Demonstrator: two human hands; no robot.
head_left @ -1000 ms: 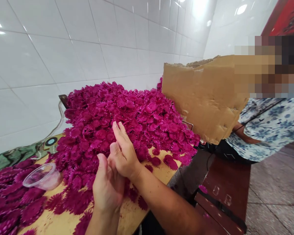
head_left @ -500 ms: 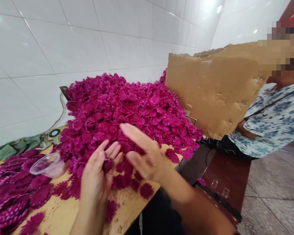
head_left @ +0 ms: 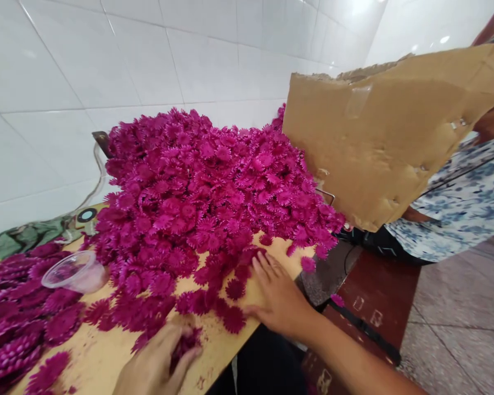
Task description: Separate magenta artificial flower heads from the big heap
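A: Left hand, status?
B: My left hand (head_left: 156, 362) is curled around a small cluster of flowers (head_left: 186, 343), low on the yellow tabletop (head_left: 102, 356) near its front edge.
A: Right hand?
B: My right hand (head_left: 280, 299) lies flat, fingers spread, fingertips touching the foot of the magenta flower pile (head_left: 206, 186). A clear plastic cup (head_left: 74, 271) lies tilted left of the pile; a cardboard sheet (head_left: 387, 142) stands at its right.

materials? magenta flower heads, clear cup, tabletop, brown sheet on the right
flower heads: likely synthetic fabric or plastic; identical serrated petals, uniform dye.
clear cup: thin glossy plastic, see-through.
tabletop: matte tan wood or board, stained.
brown sheet: cardboard; torn edge, tape.
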